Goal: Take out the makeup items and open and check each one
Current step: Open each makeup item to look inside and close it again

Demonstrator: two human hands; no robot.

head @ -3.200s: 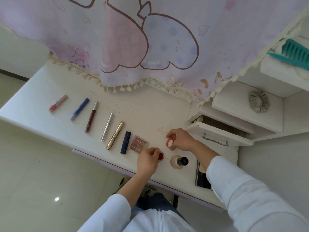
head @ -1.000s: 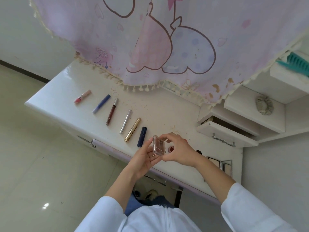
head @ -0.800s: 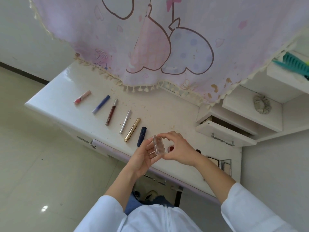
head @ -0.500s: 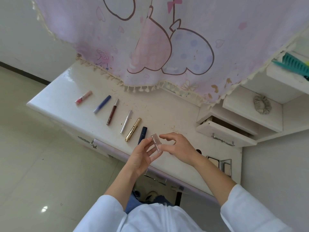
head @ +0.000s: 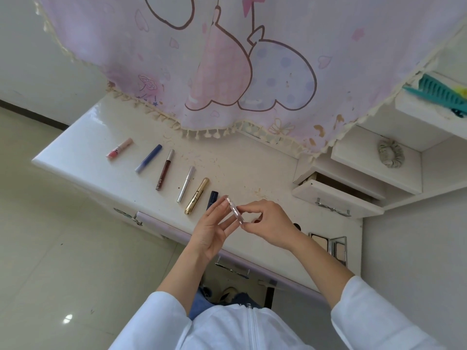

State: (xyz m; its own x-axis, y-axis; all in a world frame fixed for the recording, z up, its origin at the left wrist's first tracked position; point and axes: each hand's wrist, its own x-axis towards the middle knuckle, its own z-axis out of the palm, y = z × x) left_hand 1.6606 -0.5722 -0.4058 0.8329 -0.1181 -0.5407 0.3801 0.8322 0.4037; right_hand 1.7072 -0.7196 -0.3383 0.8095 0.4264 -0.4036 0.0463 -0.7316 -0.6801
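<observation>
A pink printed cloth [head: 227, 59] hung across the upper half of the frame, over a white surface [head: 83, 152] that ran from the left edge down to the lower right. A small drawer [head: 336, 198] stood pulled open at centre right. Slim tubes lay in a row across the middle of the surface, from a pink tube [head: 119, 148] at the left to a navy tube [head: 212, 198] beside the hands.

Just below centre, the left hand [head: 212, 231] braced a clear palette case [head: 235, 210] with nearly straight fingers. The right hand [head: 267, 223] pinched the case's lower end between thumb and forefinger. The case was held edge-on above the surface's front edge.

This looked like the opening step for that case. The next move probably needed a nail in the seam to lift the lid.
</observation>
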